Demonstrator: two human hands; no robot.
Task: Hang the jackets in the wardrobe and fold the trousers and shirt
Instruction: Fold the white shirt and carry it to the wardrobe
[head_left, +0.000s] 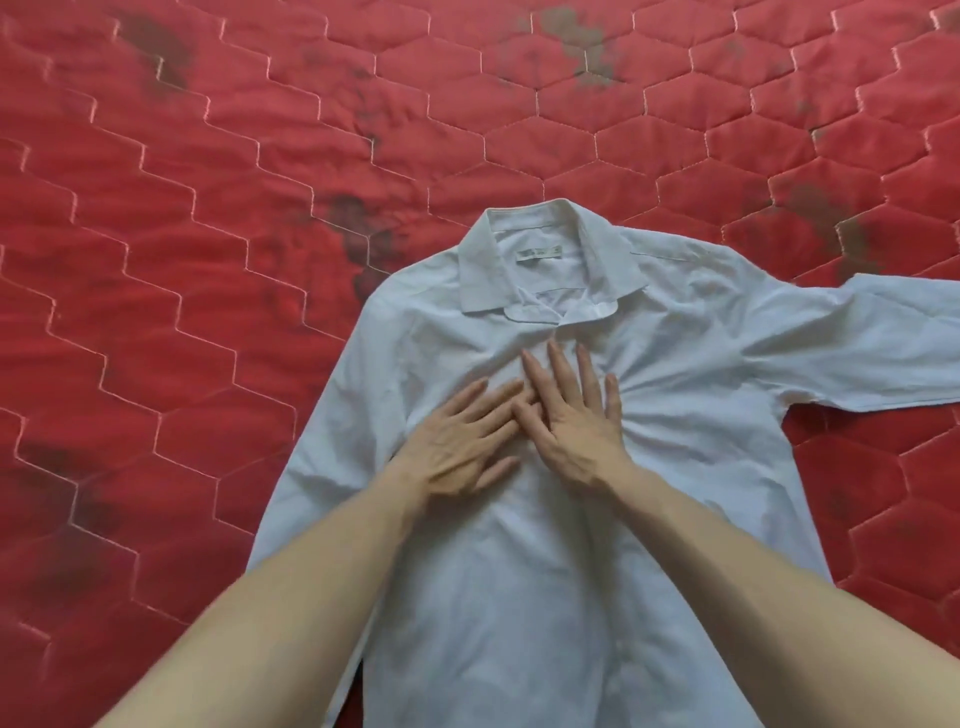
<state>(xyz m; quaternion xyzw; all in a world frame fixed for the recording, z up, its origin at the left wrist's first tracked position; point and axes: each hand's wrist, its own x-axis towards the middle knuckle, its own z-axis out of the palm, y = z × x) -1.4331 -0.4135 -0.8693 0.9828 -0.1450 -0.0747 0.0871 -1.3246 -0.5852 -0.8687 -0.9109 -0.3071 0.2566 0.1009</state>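
A white collared shirt (670, 374) lies front up and spread flat on a red quilted bed cover (208, 260), collar pointing away from me. Its right sleeve stretches out to the frame's right edge; the left sleeve lies along the body. My left hand (457, 441) and my right hand (571, 415) rest flat on the chest just below the collar, fingers spread and overlapping at the fingertips. The fabric bunches into creases around my right hand. Neither hand grips the cloth. No jackets or trousers are in view.
The red cover with hexagon stitching and several dark stains (358, 234) fills the whole view around the shirt. Its far part and left side carry nothing else.
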